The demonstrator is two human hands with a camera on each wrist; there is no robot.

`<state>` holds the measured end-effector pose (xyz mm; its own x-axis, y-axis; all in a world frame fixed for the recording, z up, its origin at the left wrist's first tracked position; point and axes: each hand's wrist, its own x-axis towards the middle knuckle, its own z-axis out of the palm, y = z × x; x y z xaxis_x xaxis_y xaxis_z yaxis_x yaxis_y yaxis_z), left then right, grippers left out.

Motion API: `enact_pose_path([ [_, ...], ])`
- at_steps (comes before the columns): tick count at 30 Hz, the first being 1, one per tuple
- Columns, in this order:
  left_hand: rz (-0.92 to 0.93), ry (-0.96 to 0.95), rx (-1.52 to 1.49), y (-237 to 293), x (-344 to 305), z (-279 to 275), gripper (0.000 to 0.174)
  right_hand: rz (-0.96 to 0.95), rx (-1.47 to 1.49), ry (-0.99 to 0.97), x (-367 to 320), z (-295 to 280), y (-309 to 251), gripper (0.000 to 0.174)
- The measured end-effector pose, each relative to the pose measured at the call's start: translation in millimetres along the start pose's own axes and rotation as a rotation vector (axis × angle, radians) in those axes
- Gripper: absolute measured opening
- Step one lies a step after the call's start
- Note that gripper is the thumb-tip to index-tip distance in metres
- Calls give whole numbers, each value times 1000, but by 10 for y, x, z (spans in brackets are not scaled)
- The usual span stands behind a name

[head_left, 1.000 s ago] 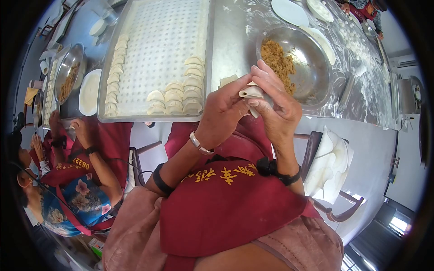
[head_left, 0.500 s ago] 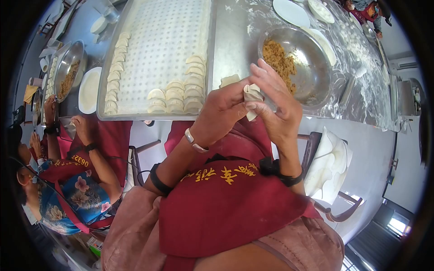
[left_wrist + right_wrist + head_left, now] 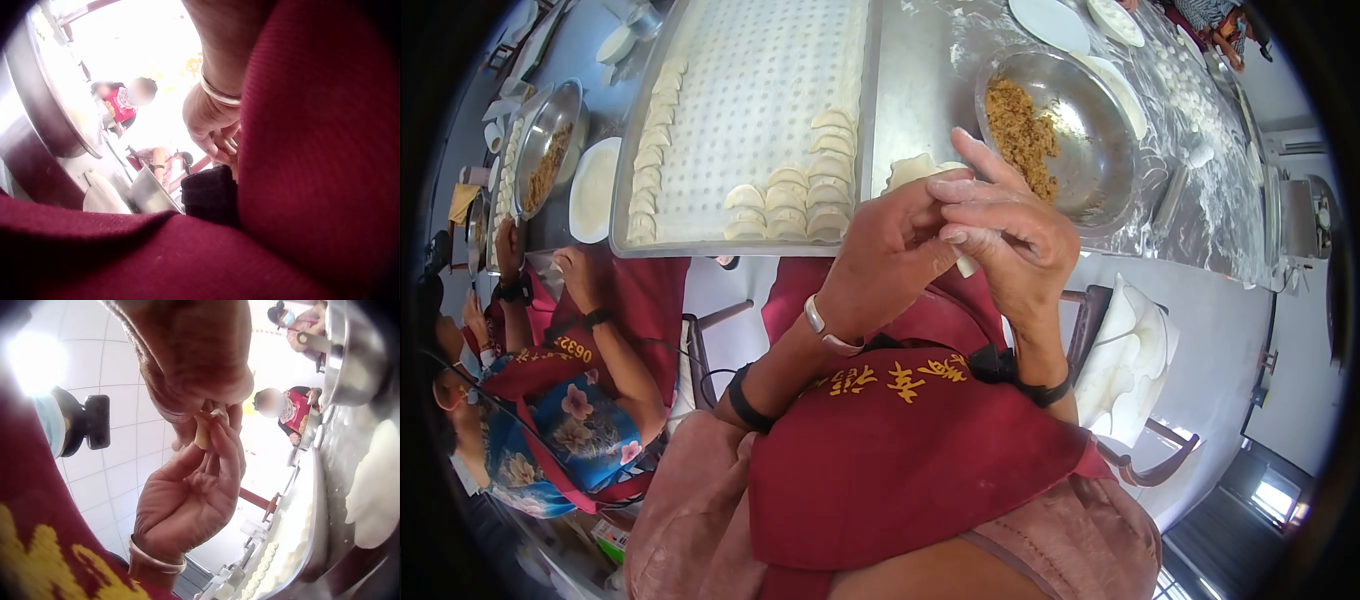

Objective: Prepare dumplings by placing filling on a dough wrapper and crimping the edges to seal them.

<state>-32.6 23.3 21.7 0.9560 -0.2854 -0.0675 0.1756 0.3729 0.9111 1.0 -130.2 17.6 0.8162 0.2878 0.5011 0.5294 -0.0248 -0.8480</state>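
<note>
In front of the apron, my left hand point(image 3: 890, 255), with a silver bracelet at the wrist, and my right hand point(image 3: 1022, 225) meet over a dumpling point(image 3: 967, 266). In the right wrist view the dumpling's pale dough point(image 3: 203, 432) shows between the fingertips of both hands, which pinch it; most of it is covered by fingers. White flour dusts my right fingertips. Just beyond the hands lie dough wrappers point(image 3: 912, 170) on the steel table. Left of them is a large tray point(image 3: 745, 120) with rows of folded dumplings point(image 3: 785, 205).
A steel bowl point(image 3: 1100, 150) of brown filling point(image 3: 1020, 130) stands beyond my right hand. Flour and small dough pieces point(image 3: 1185, 90) spread over the table at the right. Another person point(image 3: 565, 410) works at the left, beside a second filling bowl point(image 3: 575, 125). A cushioned chair point(image 3: 1125, 360) stands behind right.
The fingers have closed over the dumpling, which showed more openly between them before. My left hand has turned slightly, and the right fingers have bent further across it.
</note>
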Motion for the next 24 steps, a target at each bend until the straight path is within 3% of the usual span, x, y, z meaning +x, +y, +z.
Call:
enact_pose_path([
  [5,117,23,-59,-2,30,45,33,47,2,114,30,77,-91,20],
  [10,119,-11,-7,-112,16,-7,31,-29,-36,-20,-34,-27,106,30],
  [14,53,25,18,-101,30,-31,31,38,-90,-55,27,15,-15,31],
  [16,95,85,-62,-70,26,48,26,112,20,111,47,144,-101,29],
  [18,124,116,-45,-71,25,70,24,108,55,144,53,153,-107,29],
  [24,43,7,217,-140,-2,-97,31,-74,-126,-173,-15,-88,137,35],
])
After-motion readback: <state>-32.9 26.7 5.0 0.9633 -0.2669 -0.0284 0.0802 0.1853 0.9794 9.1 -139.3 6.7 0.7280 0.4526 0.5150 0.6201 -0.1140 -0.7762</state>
